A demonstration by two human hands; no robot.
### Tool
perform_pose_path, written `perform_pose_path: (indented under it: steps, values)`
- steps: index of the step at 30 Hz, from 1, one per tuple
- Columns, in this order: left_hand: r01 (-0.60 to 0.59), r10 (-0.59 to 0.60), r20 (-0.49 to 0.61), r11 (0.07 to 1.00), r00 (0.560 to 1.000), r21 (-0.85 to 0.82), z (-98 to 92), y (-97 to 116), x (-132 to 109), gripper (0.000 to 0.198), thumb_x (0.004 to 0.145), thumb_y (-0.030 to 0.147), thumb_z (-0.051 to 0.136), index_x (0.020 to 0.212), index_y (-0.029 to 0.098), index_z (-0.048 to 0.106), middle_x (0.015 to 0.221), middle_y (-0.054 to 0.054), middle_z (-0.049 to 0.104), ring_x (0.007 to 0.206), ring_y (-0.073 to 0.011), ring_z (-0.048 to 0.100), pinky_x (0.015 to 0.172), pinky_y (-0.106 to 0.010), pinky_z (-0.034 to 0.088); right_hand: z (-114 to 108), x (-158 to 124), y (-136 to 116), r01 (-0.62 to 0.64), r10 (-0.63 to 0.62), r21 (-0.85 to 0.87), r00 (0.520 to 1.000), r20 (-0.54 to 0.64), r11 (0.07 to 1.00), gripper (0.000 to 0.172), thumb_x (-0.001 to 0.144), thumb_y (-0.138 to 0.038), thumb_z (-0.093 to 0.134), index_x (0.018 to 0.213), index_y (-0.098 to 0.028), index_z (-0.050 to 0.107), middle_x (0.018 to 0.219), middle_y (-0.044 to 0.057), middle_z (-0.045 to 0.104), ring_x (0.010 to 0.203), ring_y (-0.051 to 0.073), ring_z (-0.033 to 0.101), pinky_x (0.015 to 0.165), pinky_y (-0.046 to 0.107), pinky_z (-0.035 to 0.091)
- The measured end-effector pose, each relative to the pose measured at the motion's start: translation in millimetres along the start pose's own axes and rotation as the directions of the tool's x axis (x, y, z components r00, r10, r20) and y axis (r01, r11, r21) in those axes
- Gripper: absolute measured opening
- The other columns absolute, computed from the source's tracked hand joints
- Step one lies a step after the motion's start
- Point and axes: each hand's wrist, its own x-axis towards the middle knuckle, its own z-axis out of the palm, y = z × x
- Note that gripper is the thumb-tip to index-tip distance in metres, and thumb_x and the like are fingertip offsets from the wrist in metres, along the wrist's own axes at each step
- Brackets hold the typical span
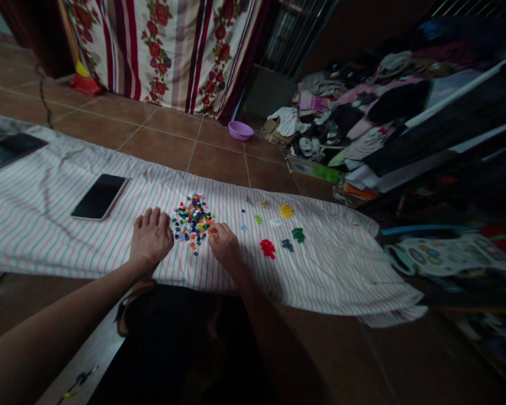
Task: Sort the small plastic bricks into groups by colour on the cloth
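A pile of small, many-coloured plastic pieces (191, 216) lies on a striped cloth (329, 270). My left hand (152, 235) rests palm down on the cloth just left of the pile, holding nothing. At the pile's right edge, the fingers of my right hand (224, 242) are pinched together beside some orange pieces; what is between them is too small to make out. Farther right are single-colour groups: red pieces (267, 248), dark grey pieces (287, 245), green pieces (298, 235), yellow pieces (286, 211), white pieces (275, 223) and lime pieces (257, 219).
A phone (100, 197) lies left of my left hand, and a second dark device (12, 151) is farther left. Beyond the cloth, a purple basin (240, 131) stands on the tiled floor. Heaped clothes (354, 107) and a shelf are at the right.
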Motion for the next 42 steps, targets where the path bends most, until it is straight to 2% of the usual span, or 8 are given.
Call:
perform_pose_path:
  steps: [7, 14, 19, 25, 32, 37, 42]
  values:
    - [0.005, -0.005, -0.005, 1.0, 1.0, -0.013, 0.3, 0.3, 0.2, 0.037, 0.093, 0.027, 0.03, 0.115, 0.015, 0.057, 0.142, -0.018, 0.05, 0.137, -0.0336, 0.038, 0.108, -0.049, 0.031, -2.1, -0.9, -0.5, -0.011, 0.01, 0.056, 1.0, 0.005, 0.998, 0.027, 0.08, -0.006, 0.045, 0.091, -0.02, 0.066, 0.089, 0.006, 0.067, 0.086, 0.018, 0.064, 0.084, 0.029, 0.051]
    - [0.003, -0.002, -0.016, 1.0, 1.0, 0.026, 1.5, -0.1, 0.4, 0.035, 0.092, 0.027, 0.032, 0.116, 0.017, 0.056, 0.141, -0.017, 0.051, 0.136, -0.0323, 0.039, 0.108, -0.048, 0.032, -8.0, 4.5, 2.5, -0.039, 0.042, 0.086, 0.999, -0.034, 0.996, 0.02, 0.081, -0.011, 0.047, 0.088, -0.019, 0.064, 0.086, 0.006, 0.067, 0.084, 0.018, 0.063, 0.082, 0.029, 0.051]
    - [0.003, -0.003, -0.001, 1.0, 1.0, 0.004, 0.4, 0.5, -0.1, 0.039, 0.093, 0.027, 0.03, 0.117, 0.013, 0.057, 0.142, -0.02, 0.05, 0.137, -0.0347, 0.038, 0.109, -0.05, 0.03, -18.2, 10.3, 9.2, -0.073, 0.079, 0.087, 0.995, -0.068, 0.994, 0.019, 0.08, -0.012, 0.047, 0.085, -0.019, 0.063, 0.083, 0.005, 0.066, 0.075, 0.017, 0.062, 0.076, 0.027, 0.05]
    - [-0.011, 0.012, -0.01, 0.999, 1.0, 0.049, -0.7, 0.9, 0.9, 0.037, 0.094, 0.027, 0.029, 0.115, 0.014, 0.057, 0.141, -0.018, 0.052, 0.135, -0.0342, 0.041, 0.107, -0.048, 0.033, -35.9, 19.6, 23.4, -0.153, 0.159, 0.076, 0.984, -0.086, 0.985, 0.018, 0.08, -0.016, 0.048, 0.089, -0.019, 0.063, 0.081, 0.004, 0.065, 0.072, 0.016, 0.061, 0.076, 0.028, 0.049]
    - [-0.006, 0.007, -0.017, 0.998, 1.0, 0.056, 0.6, 0.4, 0.5, 0.036, 0.094, 0.026, 0.03, 0.115, 0.015, 0.057, 0.14, -0.017, 0.052, 0.135, -0.0334, 0.041, 0.107, -0.047, 0.033, -55.6, 34.2, 41.3, -0.277, 0.273, -0.075, 0.96, -0.064, 0.958, 0.018, 0.08, -0.018, 0.05, 0.089, -0.021, 0.064, 0.083, 0.004, 0.069, 0.075, 0.017, 0.062, 0.076, 0.028, 0.047]
    - [-0.006, 0.007, -0.016, 0.998, 1.0, 0.066, 1.7, -0.2, 0.6, 0.037, 0.094, 0.026, 0.031, 0.117, 0.015, 0.057, 0.141, -0.017, 0.052, 0.136, -0.0333, 0.041, 0.108, -0.047, 0.032, -65.5, 45.4, 51.4, -0.339, 0.352, -0.211, 0.936, 0.022, 0.917, 0.02, 0.082, -0.017, 0.051, 0.093, -0.02, 0.067, 0.084, 0.004, 0.07, 0.078, 0.017, 0.063, 0.073, 0.026, 0.044]
    - [0.0, 0.001, -0.006, 0.999, 1.0, 0.051, 1.5, 0.5, 0.7, 0.037, 0.093, 0.027, 0.03, 0.117, 0.015, 0.057, 0.142, -0.018, 0.051, 0.136, -0.0336, 0.04, 0.108, -0.048, 0.032, -68.3, 49.6, 57.3, -0.356, 0.392, -0.266, 0.915, 0.095, 0.896, 0.023, 0.084, -0.017, 0.052, 0.098, -0.02, 0.07, 0.086, 0.003, 0.072, 0.078, 0.017, 0.063, 0.071, 0.025, 0.042]
